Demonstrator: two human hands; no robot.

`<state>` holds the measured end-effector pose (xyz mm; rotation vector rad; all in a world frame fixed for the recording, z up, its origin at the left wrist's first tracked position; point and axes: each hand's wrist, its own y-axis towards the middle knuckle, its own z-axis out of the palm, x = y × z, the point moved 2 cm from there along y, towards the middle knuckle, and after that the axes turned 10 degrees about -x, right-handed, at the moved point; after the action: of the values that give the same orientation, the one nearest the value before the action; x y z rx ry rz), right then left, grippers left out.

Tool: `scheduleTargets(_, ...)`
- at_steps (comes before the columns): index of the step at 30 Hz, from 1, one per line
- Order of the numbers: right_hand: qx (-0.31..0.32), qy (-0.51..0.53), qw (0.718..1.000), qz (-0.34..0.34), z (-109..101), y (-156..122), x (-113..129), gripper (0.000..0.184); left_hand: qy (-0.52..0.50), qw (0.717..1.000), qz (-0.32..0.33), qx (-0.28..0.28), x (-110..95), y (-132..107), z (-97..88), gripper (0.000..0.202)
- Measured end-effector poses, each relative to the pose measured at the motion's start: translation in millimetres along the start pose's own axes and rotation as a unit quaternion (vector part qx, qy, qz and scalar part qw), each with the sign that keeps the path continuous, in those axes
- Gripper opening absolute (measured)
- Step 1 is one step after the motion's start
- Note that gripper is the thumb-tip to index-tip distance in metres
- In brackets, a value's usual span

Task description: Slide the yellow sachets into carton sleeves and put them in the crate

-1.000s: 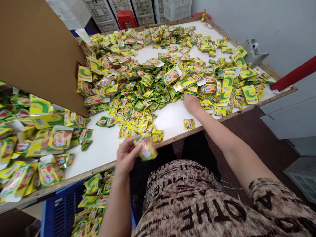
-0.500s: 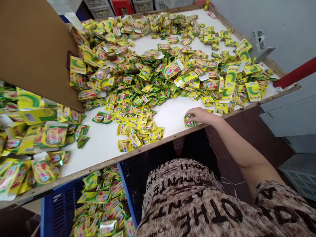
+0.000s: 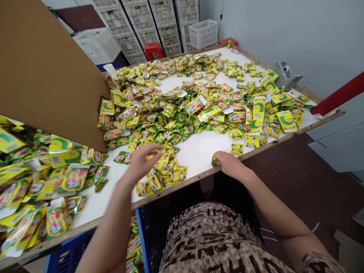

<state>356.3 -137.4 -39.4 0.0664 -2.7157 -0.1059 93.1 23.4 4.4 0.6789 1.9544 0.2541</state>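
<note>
My right hand [image 3: 231,165] is at the front edge of the white table [image 3: 196,151], its fingers closed over a small green candy packet [image 3: 215,162]; only the packet's left part shows. A yellow packet [image 3: 237,149] lies just beyond that hand. Farther left, my left hand [image 3: 142,165] hovers over a heap of small yellow packets [image 3: 173,175], fingers stretched out and slightly blurred, holding nothing I can see. Behind both hands spreads a big pile of green packets [image 3: 170,127] mixed with yellow printed boxes [image 3: 258,113].
A large brown cardboard sheet [image 3: 57,76] stands upright on the left, with more boxes [image 3: 72,178] beside it. Below the edge sits a blue crate [image 3: 142,239] with packets. A tape dispenser [image 3: 287,77] and a red pole [image 3: 338,94] are at the right. White crates [image 3: 136,22] stack behind.
My left hand has come into view over the yellow packets. My right hand stays near the edge, now covering more of the green packet. The view has tilted up, showing more crates behind.
</note>
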Motion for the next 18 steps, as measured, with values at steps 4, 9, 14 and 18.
scheduleTargets(4,-0.027,-0.027,0.998,0.041,6.9,-4.7,10.5,0.009,0.148,0.981,0.084,0.096,-17.0,81.6,134.8,0.045)
scheduleTargets(9,-0.073,0.042,0.991,0.109,14.1,-4.4,-2.3,0.003,0.294,0.954,0.044,0.047,-27.0,114.6,200.9,0.036)
scheduleTargets(14,-0.159,0.304,0.925,0.165,7.5,-6.7,-15.4,0.009,0.123,0.991,0.047,0.005,-27.9,67.9,113.1,0.018)
scheduleTargets(18,-0.249,0.528,0.796,0.161,-10.6,10.4,5.2,0.024,-0.036,0.994,-0.07,0.071,-28.4,14.3,67.5,0.019)
